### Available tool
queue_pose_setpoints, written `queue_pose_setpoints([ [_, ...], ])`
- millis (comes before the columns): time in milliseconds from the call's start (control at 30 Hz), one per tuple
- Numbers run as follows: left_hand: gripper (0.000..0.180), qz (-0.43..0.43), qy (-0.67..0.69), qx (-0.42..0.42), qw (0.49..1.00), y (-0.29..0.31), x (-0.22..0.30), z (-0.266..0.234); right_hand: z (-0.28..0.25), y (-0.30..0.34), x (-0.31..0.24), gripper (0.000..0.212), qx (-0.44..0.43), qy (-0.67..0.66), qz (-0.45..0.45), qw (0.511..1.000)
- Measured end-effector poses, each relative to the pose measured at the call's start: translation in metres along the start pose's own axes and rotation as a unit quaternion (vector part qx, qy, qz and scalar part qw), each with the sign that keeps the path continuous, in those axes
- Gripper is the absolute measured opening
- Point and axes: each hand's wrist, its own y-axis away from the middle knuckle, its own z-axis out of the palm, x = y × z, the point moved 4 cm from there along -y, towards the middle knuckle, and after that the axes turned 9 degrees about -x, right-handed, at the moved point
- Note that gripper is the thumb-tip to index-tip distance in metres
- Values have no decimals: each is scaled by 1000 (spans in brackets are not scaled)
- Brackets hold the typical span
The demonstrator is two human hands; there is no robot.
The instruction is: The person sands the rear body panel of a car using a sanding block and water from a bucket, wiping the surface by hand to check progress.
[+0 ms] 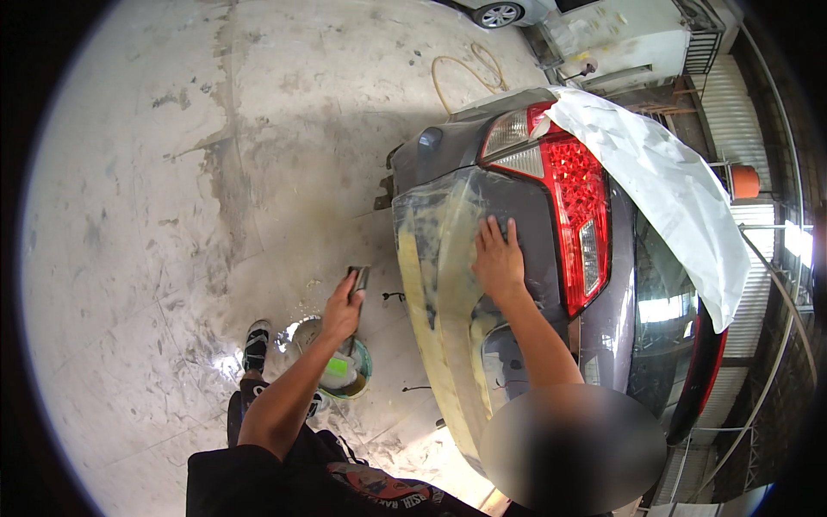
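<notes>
In my left hand (341, 315) is a small, flat, dark sanding pad (360, 277), held out over the floor beside the car. The fingers are closed around its edge. My right hand (500, 261) lies flat with spread fingers on the grey rear bumper (448, 258), just left of the red and clear tail light (579, 185). Yellowish and pale filler patches run along the bumper, partly sanded. Below my left hand stands a round bucket (365, 366) with a teal rim; a white container with a green patch (337, 366) shows in it.
White sheeting (655, 172) covers part of the car's rear. A yellowish hose (465, 65) lies on the stained pale floor (129, 215). Another car's wheel (498, 15) shows at the top. Thin cables hang out near the bumper's lower edge.
</notes>
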Motion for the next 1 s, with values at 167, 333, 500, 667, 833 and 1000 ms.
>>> queue_pose_setpoints([
  [167, 51, 74, 55, -3, 996, -56, 81, 64, -31, 128, 48, 59, 80, -151, 10, 985],
  [333, 52, 141, 165, 22, 976, -96, 181, 144, -9, 225, 120, 60, 85, -184, 23, 979],
  [500, 50, 170, 77, 51, 981, -114, 211, 172, 14, 243, 139, 51, 107, -234, -26, 966],
  [667, 49, 113, 30, 68, 991, -162, 207, 141, 13, 233, 139, 47, 132, -265, -46, 954],
  [833, 48, 208, 18, 63, 976, -118, 206, 174, 15, 238, 142, 47, 115, -267, -39, 956],
  [1000, 50, 123, 8, 57, 991, -168, 209, 151, 11, 232, 141, 45, 114, -272, -45, 955],
])
